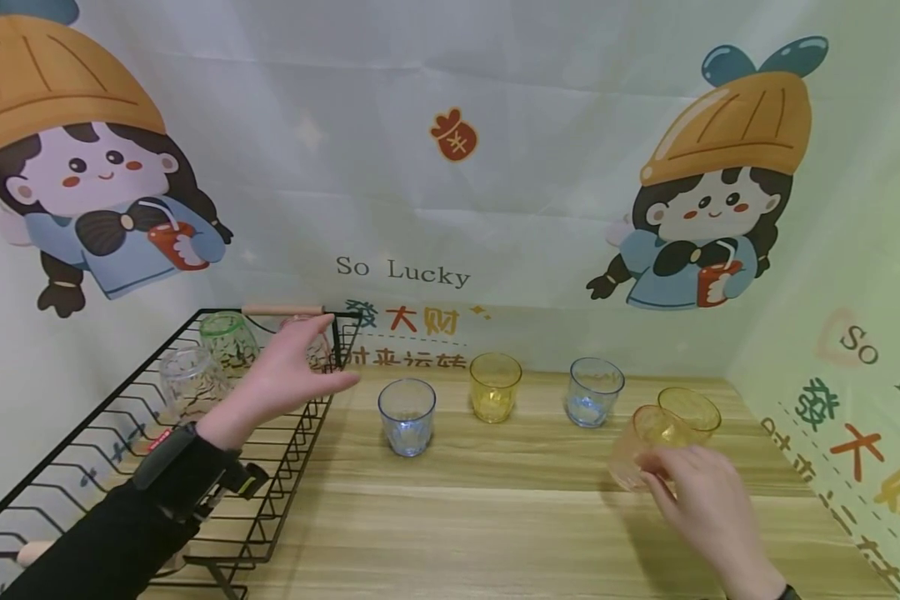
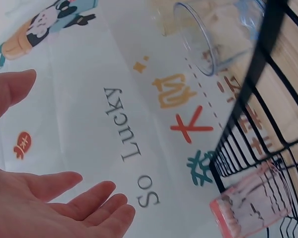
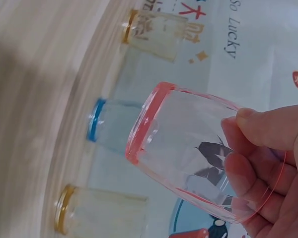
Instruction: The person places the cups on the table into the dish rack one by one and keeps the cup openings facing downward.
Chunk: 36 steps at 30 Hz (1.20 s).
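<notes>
While the right hand (image 1: 705,500) pinches the pink tumbler (image 1: 627,460) at its rim, thumb against fingers, that tumbler tilts just before a yellow tumbler (image 1: 702,408) on the surface's (image 1: 435,533) right side. Probably glass, it should prove light, stiff, slick and breakable; the wall likely offers steadier hold. The left hand (image 1: 288,367), thumb and fingers spread, holds nothing over the wire rack (image 1: 90,417).

A: Left side, what's worn?
B: Long black cloth sleeve (image 1: 82,537), matte. Wide black strap (image 1: 168,462) at the wrist, small red tag (image 1: 159,440) at its edge, pale marks too small to read.
A: Hardware?
B: Stubby black camera-like unit (image 1: 246,481), beside strap. Bare left hand (image 1: 288,367).
A: Right?
B: Bare right hand (image 1: 708,500); dark band (image 1: 788,593), mostly cut off.
</notes>
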{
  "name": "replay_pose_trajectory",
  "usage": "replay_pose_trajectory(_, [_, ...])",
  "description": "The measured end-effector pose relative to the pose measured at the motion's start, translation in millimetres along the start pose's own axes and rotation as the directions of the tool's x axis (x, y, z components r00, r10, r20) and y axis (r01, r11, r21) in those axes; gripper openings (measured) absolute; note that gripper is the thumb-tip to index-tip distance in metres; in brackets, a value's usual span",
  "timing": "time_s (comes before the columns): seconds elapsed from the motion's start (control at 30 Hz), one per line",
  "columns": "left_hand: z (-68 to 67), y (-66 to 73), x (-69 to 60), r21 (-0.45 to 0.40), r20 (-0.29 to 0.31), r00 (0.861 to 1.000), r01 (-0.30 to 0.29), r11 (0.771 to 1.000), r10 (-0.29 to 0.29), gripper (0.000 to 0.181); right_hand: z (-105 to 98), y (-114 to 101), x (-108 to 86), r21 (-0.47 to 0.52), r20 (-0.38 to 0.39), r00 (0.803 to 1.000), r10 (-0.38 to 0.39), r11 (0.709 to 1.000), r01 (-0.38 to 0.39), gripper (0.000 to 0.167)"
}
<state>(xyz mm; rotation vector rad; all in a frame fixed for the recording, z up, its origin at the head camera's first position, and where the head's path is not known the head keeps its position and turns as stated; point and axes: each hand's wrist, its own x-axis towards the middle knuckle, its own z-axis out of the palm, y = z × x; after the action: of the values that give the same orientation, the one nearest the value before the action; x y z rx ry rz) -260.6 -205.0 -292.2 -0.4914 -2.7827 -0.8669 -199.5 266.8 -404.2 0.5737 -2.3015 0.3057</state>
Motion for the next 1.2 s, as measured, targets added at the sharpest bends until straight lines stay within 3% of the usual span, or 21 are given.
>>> replay_pose_trajectory(0.37, [6.1,14.6,-4.1,-0.038,0.012,1.0,-0.025,0.999,0.025,0.089,5,-10,14.8,0.041,-0.103,0.99,-0.092,0.994,0.097,0.018])
replay_pose_trajectory(0.77, [12.1,30.5,-7.9,-0.101,0.024,0.999,-0.035,0.994,0.038,0.092,8,-28,29.6,0.115,-0.131,0.988,-0.081,0.989,0.097,0.029])
replay_pose_trajectory(0.8, [12.8,31.6,-8.0,-0.104,0.022,0.999,-0.04,0.994,0.042,0.093,8,-30,31.1,0.118,-0.142,0.986,-0.085,0.988,0.102,0.021])
replay_pose_trajectory(1.0, [16.8,36.3,-8.1,-0.126,0.02,0.998,-0.058,0.99,0.061,0.091,12,-38,40.9,0.14,-0.222,0.966,-0.131,0.976,0.165,0.016])
replay_pose_trajectory(1.03, [17.4,37.0,-8.3,-0.13,0.021,0.998,-0.059,0.99,0.062,0.091,12,-39,42.3,0.15,-0.227,0.965,-0.132,0.974,0.169,0.022])
replay_pose_trajectory(1.2, [20.5,39.3,-8.9,-0.157,0.016,0.997,-0.071,0.985,0.075,0.091,15,-46,48.5,0.193,-0.253,0.959,-0.125,0.965,0.177,0.022])
